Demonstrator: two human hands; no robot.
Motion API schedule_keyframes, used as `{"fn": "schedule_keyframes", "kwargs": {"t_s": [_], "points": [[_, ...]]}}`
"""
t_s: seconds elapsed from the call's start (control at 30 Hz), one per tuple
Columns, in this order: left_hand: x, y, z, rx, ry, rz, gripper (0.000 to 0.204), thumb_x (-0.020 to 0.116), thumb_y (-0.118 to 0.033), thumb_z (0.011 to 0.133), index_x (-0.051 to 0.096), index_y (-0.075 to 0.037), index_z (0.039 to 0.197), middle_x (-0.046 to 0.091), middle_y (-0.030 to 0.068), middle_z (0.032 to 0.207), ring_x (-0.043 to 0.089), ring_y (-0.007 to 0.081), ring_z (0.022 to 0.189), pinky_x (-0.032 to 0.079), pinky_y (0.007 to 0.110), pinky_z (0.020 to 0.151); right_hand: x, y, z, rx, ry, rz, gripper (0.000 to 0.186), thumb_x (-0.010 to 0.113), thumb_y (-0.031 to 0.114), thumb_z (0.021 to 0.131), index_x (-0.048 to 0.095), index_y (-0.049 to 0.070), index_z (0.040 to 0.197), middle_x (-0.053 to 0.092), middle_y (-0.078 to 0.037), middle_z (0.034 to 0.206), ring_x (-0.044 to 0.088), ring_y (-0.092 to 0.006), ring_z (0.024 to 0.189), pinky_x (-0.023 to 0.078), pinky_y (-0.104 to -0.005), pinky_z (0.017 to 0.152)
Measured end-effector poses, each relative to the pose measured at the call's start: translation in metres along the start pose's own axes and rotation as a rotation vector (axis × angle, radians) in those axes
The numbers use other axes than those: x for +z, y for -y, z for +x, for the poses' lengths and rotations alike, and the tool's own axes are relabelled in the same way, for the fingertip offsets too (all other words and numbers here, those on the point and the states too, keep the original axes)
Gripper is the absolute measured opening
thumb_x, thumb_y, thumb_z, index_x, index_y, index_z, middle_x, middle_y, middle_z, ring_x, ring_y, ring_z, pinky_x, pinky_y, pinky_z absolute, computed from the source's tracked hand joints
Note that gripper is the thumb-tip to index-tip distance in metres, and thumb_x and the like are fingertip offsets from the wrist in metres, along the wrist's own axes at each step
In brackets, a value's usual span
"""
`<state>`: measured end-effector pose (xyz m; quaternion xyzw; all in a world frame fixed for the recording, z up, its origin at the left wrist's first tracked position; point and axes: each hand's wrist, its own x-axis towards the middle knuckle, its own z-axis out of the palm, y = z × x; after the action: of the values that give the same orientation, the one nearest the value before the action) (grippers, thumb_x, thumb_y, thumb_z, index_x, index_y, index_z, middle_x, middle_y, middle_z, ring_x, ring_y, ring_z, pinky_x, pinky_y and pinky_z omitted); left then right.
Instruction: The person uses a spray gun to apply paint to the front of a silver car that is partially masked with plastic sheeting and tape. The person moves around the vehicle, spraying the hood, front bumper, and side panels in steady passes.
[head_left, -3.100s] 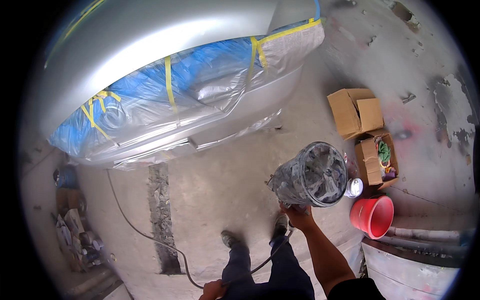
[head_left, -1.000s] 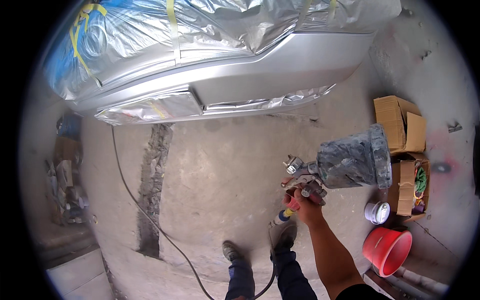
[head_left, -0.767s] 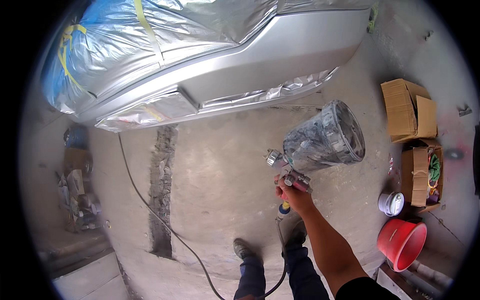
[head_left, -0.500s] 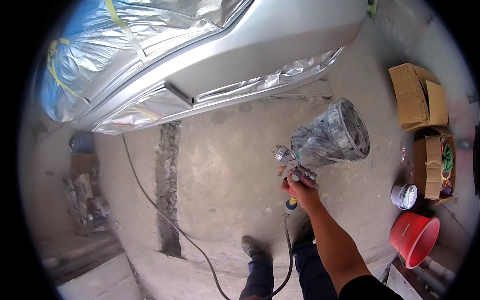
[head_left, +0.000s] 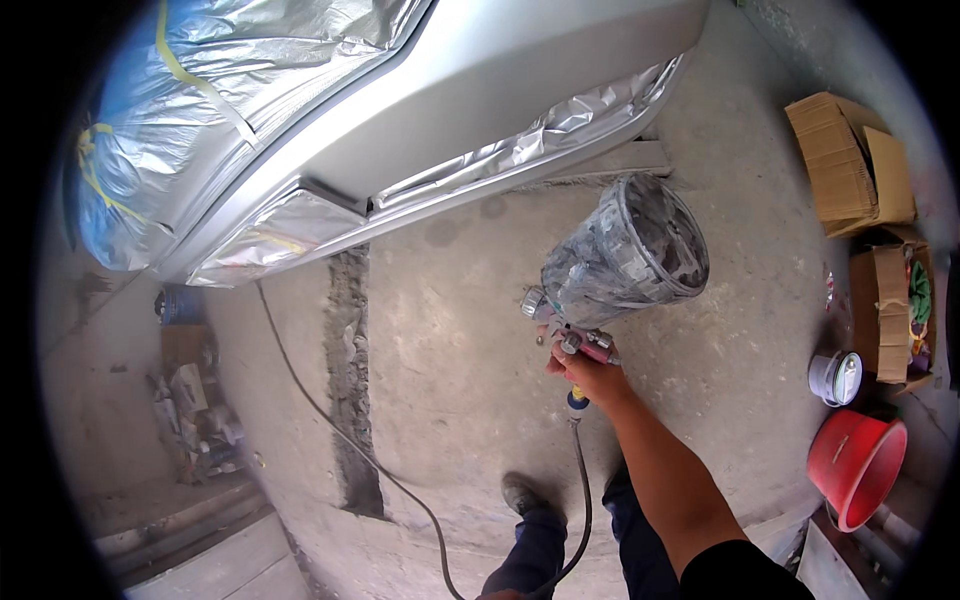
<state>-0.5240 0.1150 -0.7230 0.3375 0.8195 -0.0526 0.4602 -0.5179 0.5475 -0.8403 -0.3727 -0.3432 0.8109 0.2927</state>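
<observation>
My right hand (head_left: 590,375) is wrapped round the handle of a spray gun (head_left: 572,335), held above the floor. A large paint-smeared cup (head_left: 615,262) sits on the gun, tilted to the right. The gun's nozzle points left, apart from the silver car body (head_left: 520,95) at the top. From the gun's handle a dark air hose (head_left: 586,485) hangs down past my legs. Only a sliver of my left hand (head_left: 500,595) shows at the lower edge, beside the hose. Its fingers are out of sight.
Silver masking film (head_left: 300,75) with yellow tape covers part of the car. At right stand two cardboard boxes (head_left: 835,165), a small white can (head_left: 834,378) and a red bucket (head_left: 840,460). The hose also crosses a rough floor strip (head_left: 352,400) at left. Clutter (head_left: 195,415) lies by the left wall.
My right hand has carried the spray gun a little left and slightly upward in view. The whole view has shifted, with the boxes and bucket now further right.
</observation>
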Motion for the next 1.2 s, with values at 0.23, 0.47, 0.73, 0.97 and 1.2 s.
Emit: {"fn": "schedule_keyframes", "kwargs": {"t_s": [0.23, 0.47, 0.73, 0.97, 1.2], "points": [[-0.043, -0.001, 0.051, 0.008, -0.202, 0.105, 0.023, 0.066, -0.029, 0.072, 0.06, -0.007, 0.073, 0.062, 0.0164, 0.073, 0.06, 0.036, 0.071, 0.046, 0.048, 0.064, -0.005, -0.003, 0.031, -0.198, -0.067, -0.12, 0.021, 0.063, 0.007, 0.083, 0.057, 0.001, 0.102, 0.064, -0.007, 0.089, 0.062, -0.0142, 0.072, 0.054, -0.0296, 0.067], [-0.057, 0.015, 0.144, 0.273, -0.474, 0.104, 0.02, 0.07, -0.025, 0.068, 0.06, -0.007, 0.066, 0.059, 0.0127, 0.064, 0.058, 0.0333, 0.06, 0.044, 0.044, 0.053, -0.01, -0.032, 0.04, -0.272, -0.128, -0.075, 0.013, 0.063, 0.003, 0.082, 0.06, 0.001, 0.094, 0.064, -0.008, 0.089, 0.062, -0.015, 0.073, 0.053, -0.0296, 0.066], [-0.048, 0.055, 0.241, 0.706, -0.716, 0.407, 0.016, 0.06, -0.019, 0.082, 0.06, -0.006, 0.09, 0.057, 0.0111, 0.084, 0.054, 0.0271, 0.073, 0.041, 0.042, 0.059, -0.023, -0.099, 0.059, -0.69, 0.186, -0.464, 0.009, 0.06, 0.004, 0.084, 0.056, 0.001, 0.092, 0.061, -0.005, 0.084, 0.059, -0.0147, 0.074, 0.05, -0.0306, 0.07], [-0.05, 0.079, 0.305, 0.972, -1.174, 0.856, 0.025, 0.055, -0.021, 0.085, 0.061, 0.001, 0.096, 0.058, 0.0167, 0.09, 0.057, 0.0291, 0.083, 0.047, 0.044, 0.071, -0.015, -0.068, 0.053, -0.494, -0.056, -0.261, 0.018, 0.069, 0.017, 0.081, 0.063, 0.005, 0.093, 0.063, -0.004, 0.081, 0.06, -0.0119, 0.073, 0.049, -0.0264, 0.065], [-0.051, 0.076, 0.308, 0.998, -1.204, 0.889, 0.028, 0.053, -0.022, 0.086, 0.062, 0.002, 0.099, 0.058, 0.0213, 0.095, 0.057, 0.0337, 0.089, 0.048, 0.049, 0.075, -0.072, -0.039, 0.025, -0.45, -0.49, 0.218, 0.019, 0.065, 0.027, 0.086, 0.061, 0.009, 0.091, 0.058, 0.001, 0.068, 0.053, -0.0072, 0.057, 0.039, -0.0208, 0.049]]}}
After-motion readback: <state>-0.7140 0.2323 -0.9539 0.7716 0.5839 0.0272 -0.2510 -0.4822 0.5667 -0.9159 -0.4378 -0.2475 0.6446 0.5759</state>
